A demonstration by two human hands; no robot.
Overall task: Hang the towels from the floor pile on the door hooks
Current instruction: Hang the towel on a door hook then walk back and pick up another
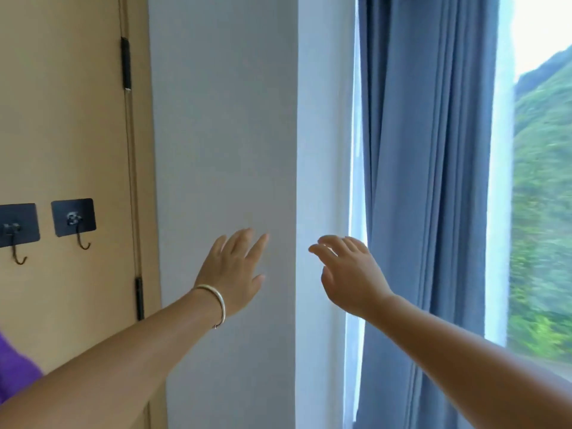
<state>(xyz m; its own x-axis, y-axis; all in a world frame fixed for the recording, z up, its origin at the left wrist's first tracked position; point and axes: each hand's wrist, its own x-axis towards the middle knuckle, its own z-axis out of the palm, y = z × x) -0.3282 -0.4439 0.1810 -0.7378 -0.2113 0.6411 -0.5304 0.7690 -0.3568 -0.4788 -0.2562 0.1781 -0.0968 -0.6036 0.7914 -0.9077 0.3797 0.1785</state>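
At lower left of the frame: tan door [62, 119], bearing two black adhesive hooks [73, 218] [17, 226], both bare. No towels in view. Purple cloth [14, 370] at the far lower-left edge. Centre: grey wall [223, 119]. Left hand [230, 274], silver bangle [213, 300] on the wrist, fingers spread, holding nothing. Right hand [348, 270], fingers loosely extended, holding nothing. Right: blue curtain [427, 150]; window [541, 181] showing green hillside.

Daylight from the window [541, 212] at right, sky blown out to white, hillside smeared by motion blur, wall [223, 150] evenly lit, whole frame soft
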